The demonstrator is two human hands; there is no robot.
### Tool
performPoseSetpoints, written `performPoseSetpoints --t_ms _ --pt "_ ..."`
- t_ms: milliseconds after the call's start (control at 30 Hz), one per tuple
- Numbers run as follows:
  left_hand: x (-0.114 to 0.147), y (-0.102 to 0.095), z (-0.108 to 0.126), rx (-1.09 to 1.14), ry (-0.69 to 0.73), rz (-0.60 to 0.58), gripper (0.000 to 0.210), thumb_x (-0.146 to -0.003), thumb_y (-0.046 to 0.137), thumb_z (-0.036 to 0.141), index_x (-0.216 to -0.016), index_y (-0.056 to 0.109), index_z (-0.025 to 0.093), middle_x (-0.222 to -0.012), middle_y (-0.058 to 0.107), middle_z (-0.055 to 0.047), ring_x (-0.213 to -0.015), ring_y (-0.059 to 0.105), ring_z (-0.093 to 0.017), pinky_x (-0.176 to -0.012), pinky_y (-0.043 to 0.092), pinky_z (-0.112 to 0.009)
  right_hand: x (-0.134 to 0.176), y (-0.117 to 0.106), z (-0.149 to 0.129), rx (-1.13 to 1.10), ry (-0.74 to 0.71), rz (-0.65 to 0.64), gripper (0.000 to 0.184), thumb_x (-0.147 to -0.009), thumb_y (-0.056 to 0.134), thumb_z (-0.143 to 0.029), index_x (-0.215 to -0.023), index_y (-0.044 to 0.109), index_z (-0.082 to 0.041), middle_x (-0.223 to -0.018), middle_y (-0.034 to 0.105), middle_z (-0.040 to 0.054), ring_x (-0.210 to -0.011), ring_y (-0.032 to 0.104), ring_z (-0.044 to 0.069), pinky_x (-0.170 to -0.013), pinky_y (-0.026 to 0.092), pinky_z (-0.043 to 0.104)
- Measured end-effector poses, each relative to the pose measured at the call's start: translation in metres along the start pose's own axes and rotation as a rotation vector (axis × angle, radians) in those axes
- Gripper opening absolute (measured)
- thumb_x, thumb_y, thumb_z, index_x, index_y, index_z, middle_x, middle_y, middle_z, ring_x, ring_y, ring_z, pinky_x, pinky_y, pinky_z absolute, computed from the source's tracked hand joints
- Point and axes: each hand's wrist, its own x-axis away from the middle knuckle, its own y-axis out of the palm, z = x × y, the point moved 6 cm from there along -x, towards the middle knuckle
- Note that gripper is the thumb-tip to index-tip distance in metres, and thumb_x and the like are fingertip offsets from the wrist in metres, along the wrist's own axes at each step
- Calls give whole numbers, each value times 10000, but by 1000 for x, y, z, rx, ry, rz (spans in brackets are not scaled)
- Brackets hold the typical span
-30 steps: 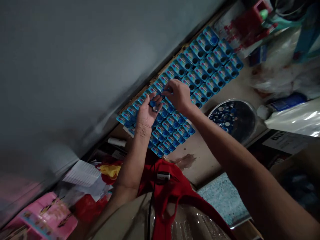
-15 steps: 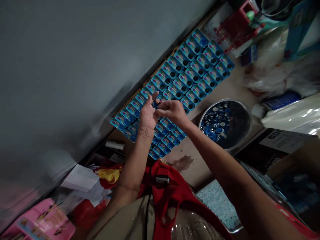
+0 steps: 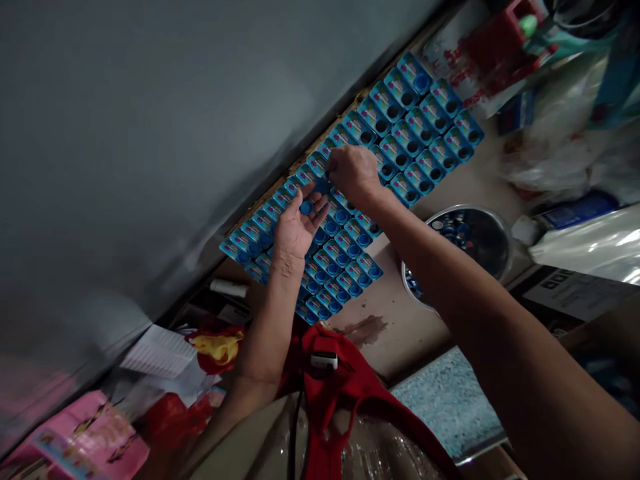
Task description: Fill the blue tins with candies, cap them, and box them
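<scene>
Palm up, my left hand [image 3: 294,230] holds a small blue round disc [image 3: 307,207] on its half-curled fingers. My right hand [image 3: 354,175] is over the rows of packs, palm down, its fingers curled together at one pack; whatever they pinch is hidden. The rows are small blue rectangular packs [image 3: 385,100] with printed fronts, set close together on a slant. Many packs at the lower left show a blue disc in their round opening [image 3: 334,307]. Most at the upper right have dark round openings, though the topmost corner pack shows a blue disc.
A metal bowl [image 3: 506,267] of blue and white discs stands right, partly behind my right forearm. A grey wall [image 3: 150,120] borders the packs. Plastic bags [image 3: 565,153] and a red container [image 3: 505,40] lie upper right. A tray of pale blue bits [image 3: 445,400] sits low right.
My right hand has left my left palm and moved up and slightly right to the packs. My left hand stays nearly in place, its disc now in plain view.
</scene>
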Motion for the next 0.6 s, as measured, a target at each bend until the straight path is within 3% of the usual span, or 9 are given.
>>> performPoseSetpoints --t_ms 133,267,333,467,600 --pt "-3 -11 5 15 -1 15 226 -1112 667 374 -1211 778 205 -1003 829 -45 -1174 817 -207 -1220 590 -407 5 -2 7 -101 -126 -16 279 -910 699 -204 -1154 829 -238 -1095 815 81 -1069 750 306 -956 597 421" --pt "-5 -17 15 21 -2 -9 226 -1150 597 333 -1151 781 203 -957 802 -30 -1097 822 -184 -1227 591 -419 13 -1 4 -216 -228 -63 190 -877 750 -237 -1031 859 -256 -1074 786 56 -1005 731 260 -941 566 385" --pt "-4 -19 20 6 7 -7 223 -1156 594 333 -1168 782 214 -958 794 -28 -1106 821 -185 -1221 597 -422 15 -1 5 -241 -199 -61 159 -864 747 -223 -969 862 -253 -1037 780 55 -993 722 261 -940 557 388" --pt "-3 -21 25 -37 20 7 197 -1131 663 369 -1219 779 236 -972 795 -32 -1128 818 -199 -1184 624 -411 18 -5 7 -222 -95 -19 250 -889 666 -188 -1026 870 -230 -998 772 84 -987 713 292 -951 567 438" --pt "-4 -20 25 -39 28 -17 230 -1101 720 403 -1241 771 228 -998 801 -39 -1131 819 -211 -1180 629 -428 20 -12 -1 -138 -37 20 229 -930 644 -170 -1007 852 -226 -1052 762 91 -1034 726 311 -950 573 452"
